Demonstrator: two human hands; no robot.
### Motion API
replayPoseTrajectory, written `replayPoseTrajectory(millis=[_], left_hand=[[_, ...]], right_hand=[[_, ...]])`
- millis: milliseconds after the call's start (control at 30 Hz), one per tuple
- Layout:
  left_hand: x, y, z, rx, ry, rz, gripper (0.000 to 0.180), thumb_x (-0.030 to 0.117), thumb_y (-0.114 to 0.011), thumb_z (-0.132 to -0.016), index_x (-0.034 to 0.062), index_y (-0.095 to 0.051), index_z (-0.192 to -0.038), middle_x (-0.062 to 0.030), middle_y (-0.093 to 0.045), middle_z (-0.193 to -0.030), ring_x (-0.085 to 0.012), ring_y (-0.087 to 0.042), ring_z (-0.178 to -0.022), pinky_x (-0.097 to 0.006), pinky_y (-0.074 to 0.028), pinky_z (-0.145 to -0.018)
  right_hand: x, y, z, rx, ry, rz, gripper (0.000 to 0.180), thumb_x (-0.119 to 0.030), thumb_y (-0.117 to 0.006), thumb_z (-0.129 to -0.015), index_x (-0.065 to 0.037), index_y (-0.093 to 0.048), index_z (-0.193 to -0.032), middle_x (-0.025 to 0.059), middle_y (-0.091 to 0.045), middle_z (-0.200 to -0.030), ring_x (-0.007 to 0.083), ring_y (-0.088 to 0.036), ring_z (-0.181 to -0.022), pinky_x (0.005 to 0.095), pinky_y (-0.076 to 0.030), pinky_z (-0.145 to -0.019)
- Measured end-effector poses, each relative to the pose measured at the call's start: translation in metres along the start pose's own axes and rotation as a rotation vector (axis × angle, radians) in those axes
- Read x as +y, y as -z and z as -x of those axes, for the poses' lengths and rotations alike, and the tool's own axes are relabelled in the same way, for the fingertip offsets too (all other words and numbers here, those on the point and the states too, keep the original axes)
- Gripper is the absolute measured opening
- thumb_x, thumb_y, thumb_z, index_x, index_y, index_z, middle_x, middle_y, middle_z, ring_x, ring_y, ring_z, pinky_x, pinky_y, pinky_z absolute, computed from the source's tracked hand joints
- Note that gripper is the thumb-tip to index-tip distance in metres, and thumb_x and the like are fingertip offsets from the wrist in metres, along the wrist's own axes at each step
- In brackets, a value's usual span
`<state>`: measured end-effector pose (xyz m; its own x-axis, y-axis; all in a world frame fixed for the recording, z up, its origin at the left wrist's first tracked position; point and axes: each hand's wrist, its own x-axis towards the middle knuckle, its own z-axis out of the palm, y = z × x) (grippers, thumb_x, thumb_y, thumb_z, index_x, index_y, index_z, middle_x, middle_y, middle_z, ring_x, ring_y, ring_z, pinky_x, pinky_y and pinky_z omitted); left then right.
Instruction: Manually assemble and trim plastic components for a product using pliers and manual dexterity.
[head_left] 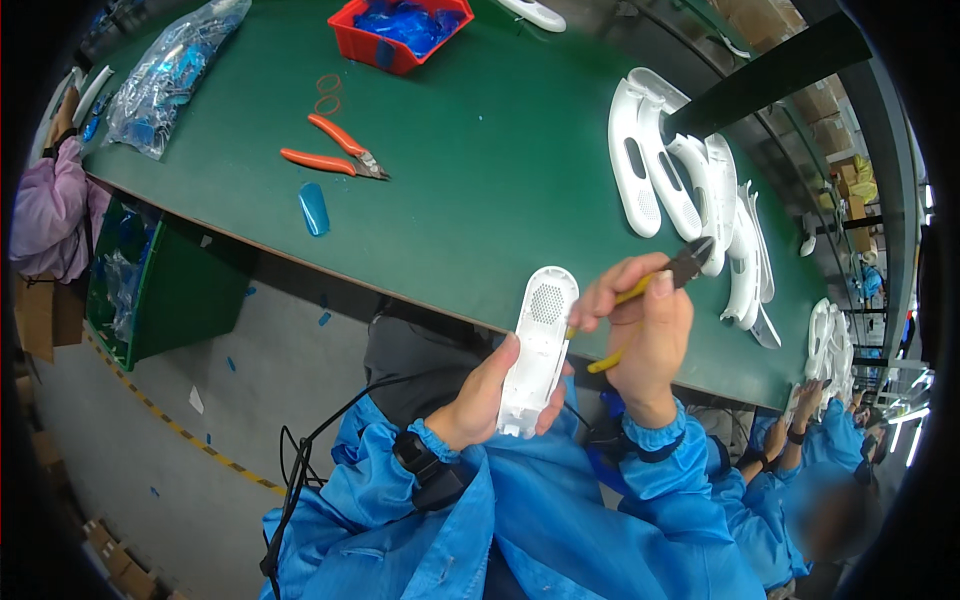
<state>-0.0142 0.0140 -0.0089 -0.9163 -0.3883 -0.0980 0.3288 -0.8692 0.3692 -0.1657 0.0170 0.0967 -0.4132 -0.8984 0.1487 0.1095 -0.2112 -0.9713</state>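
Observation:
My left hand (pixel 482 402) is closed round the lower half of a long white plastic shell (pixel 540 350). The shell's inner side faces up, and a patch of small holes shows near its rounded far end. Beside it, my right hand (pixel 650 335) grips cutting pliers (pixel 688 262) with yellow handles. Their dark jaws point up and away to the right, apart from the shell. One yellow handle end sits close to the shell's right edge.
On the green table (pixel 450 150) lie orange-handled cutters (pixel 340 152), a blue film piece (pixel 313 209) and several white shells (pixel 640 160). A red bin (pixel 380 52) and a clear bag (pixel 175 80) stand farther back. Co-workers sit at far left and right.

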Motion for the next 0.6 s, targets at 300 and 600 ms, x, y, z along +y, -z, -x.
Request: replayPoseTrajectory(millis=[300,600], left_hand=[[-0.007,0.004,-0.005,-0.006,-0.044,0.048,0.064,0.06,-0.024,-0.101,0.0041,-0.046,-0.123,-0.0132,-0.062,-0.086,-0.0217,-0.063,-0.064,-0.031,-0.05,-0.053],[-0.007,0.005,-0.004,0.014,-0.029,0.026,0.066,0.062,-0.023,-0.1,0.0052,-0.046,-0.125,-0.013,-0.062,-0.087,-0.0204,-0.063,-0.064,-0.03,-0.05,-0.053]], right_hand=[[0.034,-0.017,0.004,-0.081,-0.019,-0.026,0.03,-0.027,-0.041,-0.105,0.0,-0.045,-0.094,0.0093,-0.051,-0.071,0.0159,-0.051,-0.061,0.0317,-0.048,-0.058],[0.036,-0.023,0.003,-0.01,-0.007,-0.076,0.029,-0.027,-0.041,-0.105,-0.002,-0.041,-0.09,0.0085,-0.047,-0.07,0.0156,-0.048,-0.06,0.0336,-0.048,-0.057]])
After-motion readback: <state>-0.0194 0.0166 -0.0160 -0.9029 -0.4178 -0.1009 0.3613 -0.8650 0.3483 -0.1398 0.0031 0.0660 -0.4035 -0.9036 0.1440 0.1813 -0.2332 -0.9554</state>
